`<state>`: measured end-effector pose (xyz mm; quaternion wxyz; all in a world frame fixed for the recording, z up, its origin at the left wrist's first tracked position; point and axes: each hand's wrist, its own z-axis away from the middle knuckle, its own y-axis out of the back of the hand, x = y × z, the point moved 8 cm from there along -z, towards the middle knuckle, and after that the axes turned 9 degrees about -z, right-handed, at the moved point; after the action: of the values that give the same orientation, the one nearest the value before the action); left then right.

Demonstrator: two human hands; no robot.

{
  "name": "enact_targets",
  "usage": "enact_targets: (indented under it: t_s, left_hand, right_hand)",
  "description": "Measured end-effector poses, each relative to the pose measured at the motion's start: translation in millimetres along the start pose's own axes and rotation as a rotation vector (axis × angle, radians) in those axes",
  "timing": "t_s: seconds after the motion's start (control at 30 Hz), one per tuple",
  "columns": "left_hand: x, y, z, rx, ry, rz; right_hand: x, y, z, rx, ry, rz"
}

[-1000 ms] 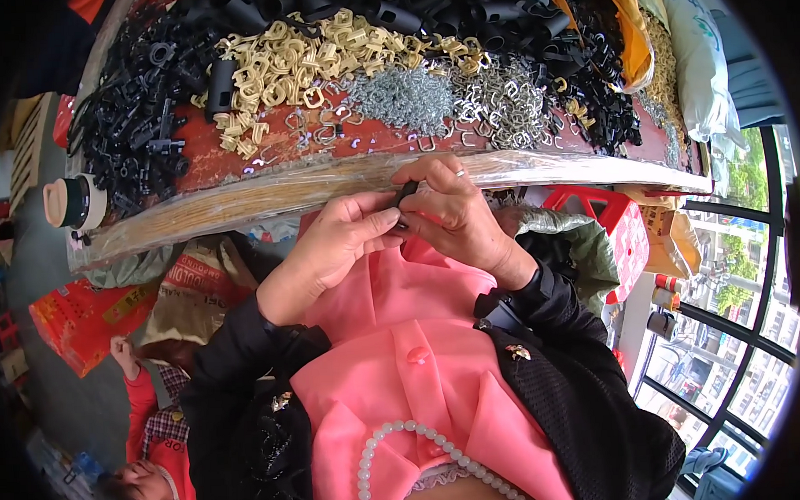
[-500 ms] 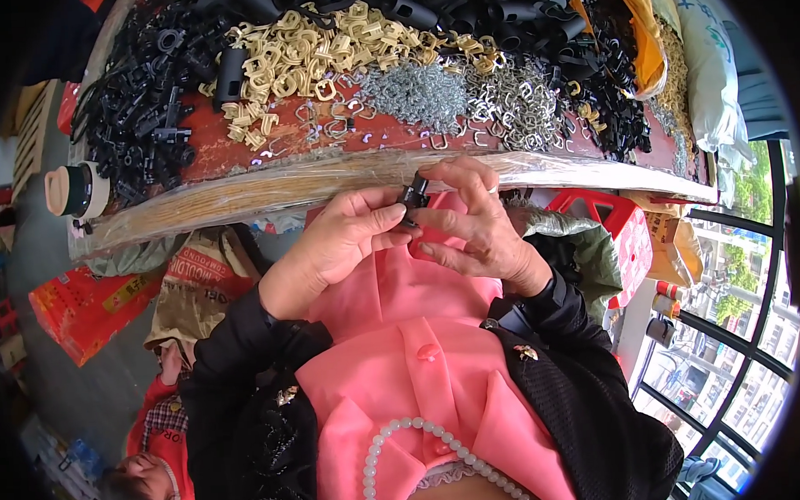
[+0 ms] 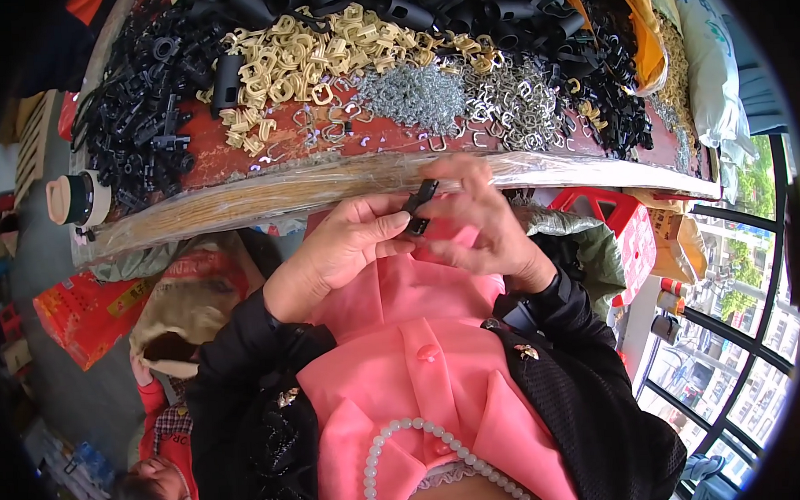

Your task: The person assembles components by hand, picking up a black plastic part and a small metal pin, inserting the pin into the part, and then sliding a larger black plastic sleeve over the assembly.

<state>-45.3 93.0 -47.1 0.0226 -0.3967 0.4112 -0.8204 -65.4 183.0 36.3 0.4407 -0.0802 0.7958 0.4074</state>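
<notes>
Between the thumb and fingers of my left hand [image 3: 351, 243] is a small black plastic part [image 3: 421, 205], held tilted just off the table's near edge. Close to its right side is my right hand [image 3: 483, 221], blurred by motion, with its fingers apart and nothing visible in them. On the red table top [image 3: 207, 138] beyond lie piles of small parts: beige plastic clips [image 3: 323, 54], thin metal springs [image 3: 417, 99], silver U-shaped metal clips [image 3: 518, 105] and black plastic fittings [image 3: 144, 118]. Black tubes [image 3: 409, 12] are heaped at the back.
A wooden, film-wrapped table edge [image 3: 266, 188] runs across in front of me. At its left end stands a jar with a beige lid [image 3: 59, 200]. A red stool [image 3: 628, 233] is below right; an open sack [image 3: 169, 333] and another person [image 3: 165, 448] are at lower left.
The black part has turned in my left fingers and more of it shows. My right fingers have come off it slightly rightward. The sack at lower left has opened out beside the other person.
</notes>
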Motion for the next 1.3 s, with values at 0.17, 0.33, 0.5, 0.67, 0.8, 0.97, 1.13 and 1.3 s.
enact_targets:
  t_s: [0.17, 0.33, 0.5, 0.67, 0.8, 0.97, 1.13, 1.3]
  left_hand:
    - [-3, 9, -2, -0.021, -0.007, 0.052]
    - [0, 3, -5, -0.034, -0.003, 0.059]
    - [1, 11, -2, 0.028, -0.04, 0.086]
    - [1, 6, -4, 0.054, -0.024, 0.112]
    - [2, 4, -7, 0.047, -0.033, 0.105]
    - [3, 6, -6, 0.051, -0.035, 0.104]
    - [3, 3, -7, 0.042, -0.038, 0.099]
    - [14, 2, -13, 0.048, -0.121, 0.124]
  right_hand:
    - [39, 62, -1, 0.382, -0.239, 0.328]
    - [112, 76, 10, 0.204, -0.456, 0.889]
    - [103, 84, 3, 0.4, -0.364, 0.813]
    - [112, 87, 3, 0.38, -0.371, 0.822]
    - [112, 104, 14, 0.544, -0.325, 0.526]
    - [113, 129, 25, 0.691, -0.358, 0.274]
    - [137, 126, 40, 0.73, -0.591, -0.212]
    - [132, 104, 34, 0.738, -0.5, -0.806]
